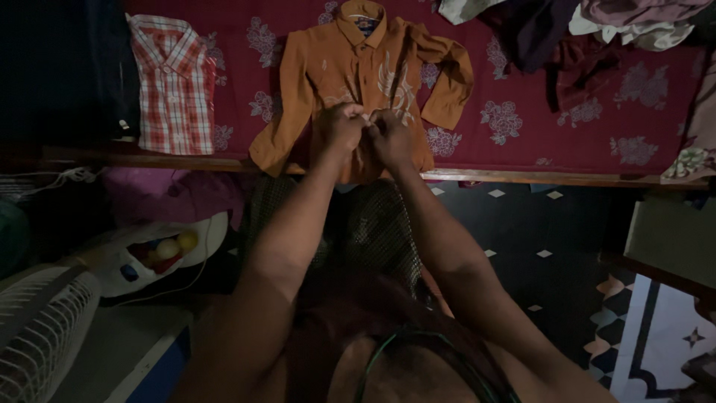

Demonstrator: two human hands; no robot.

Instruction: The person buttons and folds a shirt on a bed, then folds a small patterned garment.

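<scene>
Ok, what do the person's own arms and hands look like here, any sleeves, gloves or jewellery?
Both arms are bare from shoulder to wrist: no sleeves show. The left hand and the right hand wear no gloves, and no watch or bangle shows at either wrist; rings cannot be made out in the dim light. A dark maroon sleeveless top covers the chest, with a thin greenish cord lying over it.

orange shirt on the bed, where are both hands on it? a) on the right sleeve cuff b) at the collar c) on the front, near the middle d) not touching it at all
c: the left hand and right hand meet on the front of the orange shirt, well below its collar.
</scene>
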